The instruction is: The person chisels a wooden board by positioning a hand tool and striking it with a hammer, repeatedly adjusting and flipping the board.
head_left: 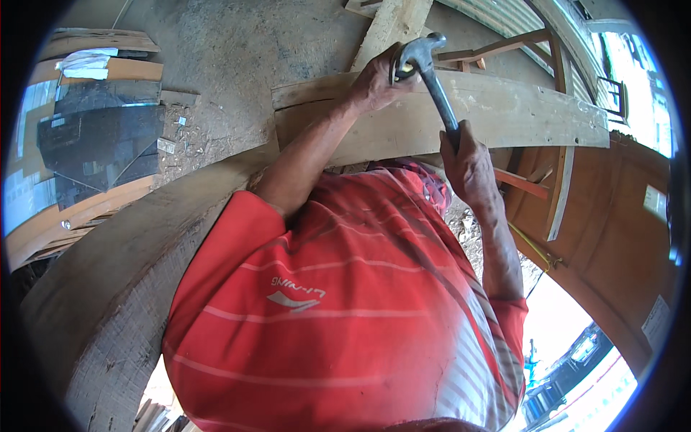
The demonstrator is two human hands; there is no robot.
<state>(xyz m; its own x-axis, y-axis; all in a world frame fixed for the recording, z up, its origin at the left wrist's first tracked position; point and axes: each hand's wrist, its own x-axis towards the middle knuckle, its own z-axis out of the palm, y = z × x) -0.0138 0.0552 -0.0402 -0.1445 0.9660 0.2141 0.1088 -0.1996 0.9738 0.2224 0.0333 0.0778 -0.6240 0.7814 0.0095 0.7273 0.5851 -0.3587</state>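
One hammer point(430, 75), two hands point(376, 81)

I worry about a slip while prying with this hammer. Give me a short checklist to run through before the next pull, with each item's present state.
1. Right hand closed round the hammer handle: ok.
2. Left hand steadying beside the hammer head: ok, but close to the claw.
3. Claw seated on a nail: cannot tell, hidden.
4. Wooden plank lying across its support: ok.
5. Plank fixed against shifting: cannot tell.

Left hand point(374, 83) stretched forward, fingers curled, right hand point(466, 164) raised, fist clenched
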